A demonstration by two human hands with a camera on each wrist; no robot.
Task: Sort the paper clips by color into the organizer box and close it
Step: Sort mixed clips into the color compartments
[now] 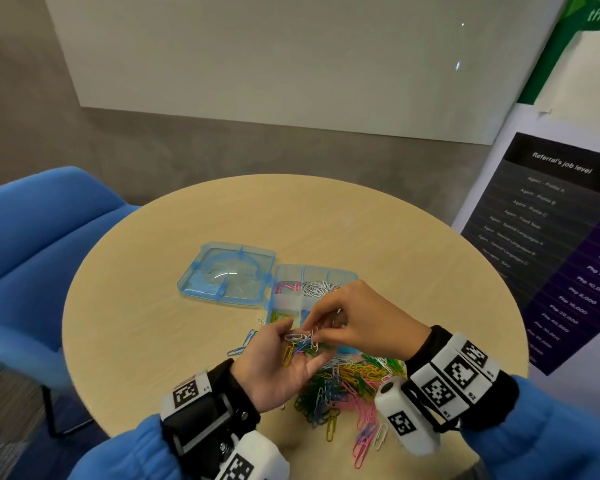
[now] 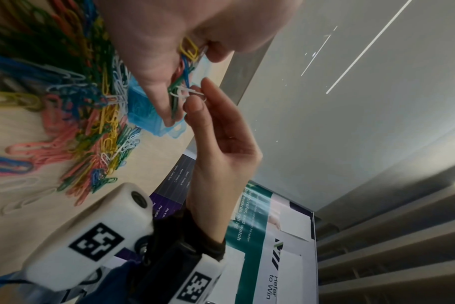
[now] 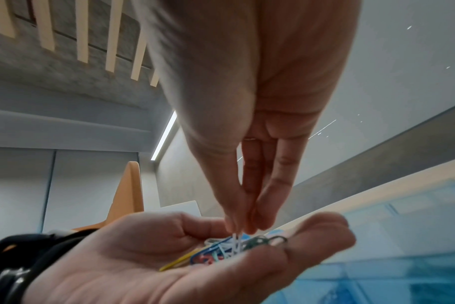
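An open blue organizer box (image 1: 340,273) lies mid-table with its lid (image 1: 226,271) flat to the left. Pink clips (image 1: 287,287), white clips (image 1: 319,288) and yellow clips (image 1: 279,317) lie in separate compartments. My left hand (image 1: 305,344) is palm up just in front of the box and cups a small handful of mixed clips (image 3: 210,255), thumb curled over them. My right hand (image 1: 314,332) reaches down into that palm and pinches a white clip (image 2: 181,92) between thumb and fingertips (image 3: 243,226). A big mixed pile of clips (image 1: 343,386) lies beneath my hands.
The round wooden table (image 1: 153,323) carries a few stray blue clips (image 1: 243,344) left of the pile. A blue chair (image 1: 32,254) stands at the left edge. A poster stand (image 1: 551,237) is close on the right.
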